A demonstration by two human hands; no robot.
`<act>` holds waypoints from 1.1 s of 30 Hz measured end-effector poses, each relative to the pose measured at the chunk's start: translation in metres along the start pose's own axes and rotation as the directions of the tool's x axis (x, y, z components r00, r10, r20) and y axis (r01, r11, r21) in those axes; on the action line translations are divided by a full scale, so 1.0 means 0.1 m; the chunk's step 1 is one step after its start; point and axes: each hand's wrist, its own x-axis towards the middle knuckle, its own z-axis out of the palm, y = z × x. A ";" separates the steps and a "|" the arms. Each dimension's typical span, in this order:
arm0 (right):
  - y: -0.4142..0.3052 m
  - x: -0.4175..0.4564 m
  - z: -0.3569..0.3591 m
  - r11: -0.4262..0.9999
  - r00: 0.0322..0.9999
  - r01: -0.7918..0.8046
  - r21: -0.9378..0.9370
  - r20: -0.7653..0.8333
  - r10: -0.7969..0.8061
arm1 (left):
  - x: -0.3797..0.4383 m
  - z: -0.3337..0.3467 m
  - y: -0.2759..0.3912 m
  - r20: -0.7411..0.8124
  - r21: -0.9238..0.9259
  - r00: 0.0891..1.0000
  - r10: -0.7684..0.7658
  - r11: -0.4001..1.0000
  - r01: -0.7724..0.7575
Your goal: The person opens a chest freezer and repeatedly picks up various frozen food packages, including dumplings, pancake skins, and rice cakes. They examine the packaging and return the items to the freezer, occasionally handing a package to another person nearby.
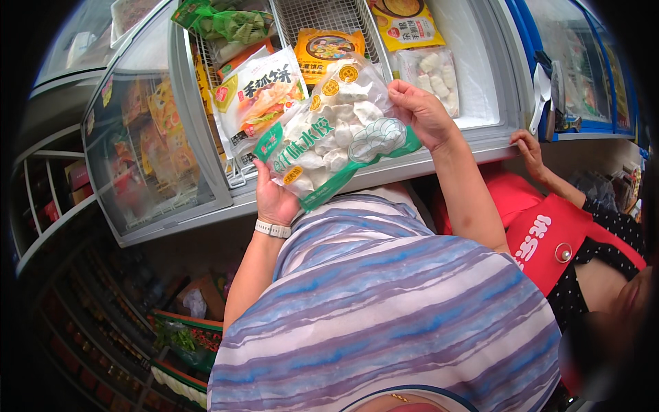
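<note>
A clear plastic bag of frozen dumplings (334, 139), with green trim and printed writing, is stretched between my two hands above the front edge of an open chest freezer. My left hand (276, 195) holds its lower left corner, with a white band on the wrist. At the bag's upper right, my right hand (422, 114) pinches the edge between thumb and fingers. Behind the dumplings leans a white pack of flatbread (260, 95). An orange food pack (329, 49) lies in a wire basket (329, 15), partly hidden by the bag.
On the left, a glass freezer lid (154, 144) covers more packs. A yellow pack (406, 26) and a clear bag of white pieces (430, 77) lie inside at right. Beside me stands a person in a red apron (556, 232), one hand (527, 149) at the freezer rim. Blue freezer (571, 67) beyond.
</note>
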 end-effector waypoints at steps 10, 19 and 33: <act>-0.02 0.05 0.03 0.999 1.000 0.009 -0.042 -0.016 -0.009 | 0.02 0.01 0.00 0.005 -0.016 1.000 0.002 1.000 -0.002; -0.03 0.07 0.03 1.000 0.999 -0.012 -0.024 -0.051 0.011 | 0.06 -0.02 -0.01 0.018 -0.014 1.000 0.004 1.000 -0.004; -0.05 0.06 0.05 0.998 0.999 -0.013 0.063 0.032 0.011 | 0.03 -0.10 0.01 0.127 -0.059 0.987 -0.103 0.992 0.111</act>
